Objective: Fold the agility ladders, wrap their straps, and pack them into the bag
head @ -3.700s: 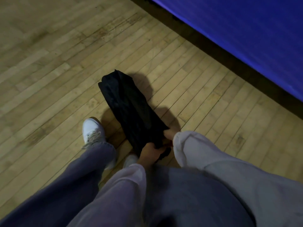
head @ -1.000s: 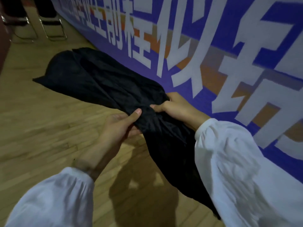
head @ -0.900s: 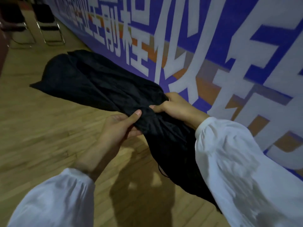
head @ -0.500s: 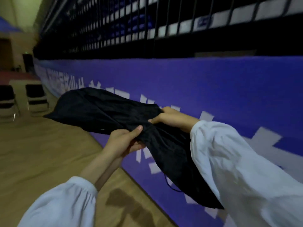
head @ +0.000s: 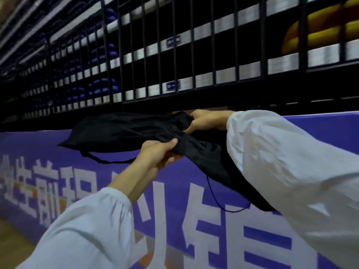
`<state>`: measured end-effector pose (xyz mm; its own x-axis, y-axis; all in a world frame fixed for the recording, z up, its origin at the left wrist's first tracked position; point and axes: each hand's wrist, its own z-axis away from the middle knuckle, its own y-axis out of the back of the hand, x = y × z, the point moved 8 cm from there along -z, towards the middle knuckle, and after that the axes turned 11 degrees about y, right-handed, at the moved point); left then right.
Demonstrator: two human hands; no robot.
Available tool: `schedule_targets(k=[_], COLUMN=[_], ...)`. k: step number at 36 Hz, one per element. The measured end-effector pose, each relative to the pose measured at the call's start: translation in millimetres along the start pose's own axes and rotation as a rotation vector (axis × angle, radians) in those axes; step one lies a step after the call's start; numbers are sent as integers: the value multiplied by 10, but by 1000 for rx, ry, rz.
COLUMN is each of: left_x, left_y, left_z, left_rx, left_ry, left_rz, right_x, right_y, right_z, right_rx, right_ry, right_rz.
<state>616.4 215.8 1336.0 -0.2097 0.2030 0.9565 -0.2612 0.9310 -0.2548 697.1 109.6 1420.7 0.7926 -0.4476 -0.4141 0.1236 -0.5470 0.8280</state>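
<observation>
I have the black bag (head: 124,131) up in the air in front of the purple banner wall (head: 194,220), its far end about level with the wall's top edge, just under the black railing (head: 174,55). I cannot tell whether that end rests on the edge, so I take it that my hands carry it. My left hand (head: 158,155) pinches a fold of cloth near the bag's middle, thumb on top and fingers curled beneath. My right hand (head: 206,121) is curled round the bunched fabric further up, its fingers mostly buried in the cloth. The ladders themselves are not in sight. The far half juts out almost level without sagging, so I judge something stiff and flat fills it, with real weight out there. The near half hangs limp past my right sleeve (head: 281,162). The cloth looks thin, slick and soft, so a pinch alone could creep. I would want a full grip round the packed part or a palm under it, with the loose mouth gathered. The thin drawstring cord (head: 211,193) dangles in loops and could snag, so I would take it up close to the mouth rather than lift by it.
</observation>
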Motion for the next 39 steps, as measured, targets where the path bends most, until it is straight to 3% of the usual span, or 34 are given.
schedule_targets(k=[14,18,23,26,34,39], left_x=[228,352,258,271,251,182], left_y=[-1071,-1033,-1007,-1035,-992,-999], left_z=[-2939,-3661,-4342,-4603,-4986,-4848], left_rx=[27,220,363,451,450,312], left_ry=[-180,-313,-285,-295,-106,-123], left_rz=[-378,-648,-986,-1125,-1239,-1204], right_x=[1561,1963,2563,2804,2958,2921], right_y=[1163,1190,1000,888,607,586], right_z=[-1763,-2300,-2851,-3081,-3348,-3199], right_rx=[94,131,116,84,-118,-118], right_ry=[135,143,120,137,61,47], right_rz=[326,476,661,635,323,304])
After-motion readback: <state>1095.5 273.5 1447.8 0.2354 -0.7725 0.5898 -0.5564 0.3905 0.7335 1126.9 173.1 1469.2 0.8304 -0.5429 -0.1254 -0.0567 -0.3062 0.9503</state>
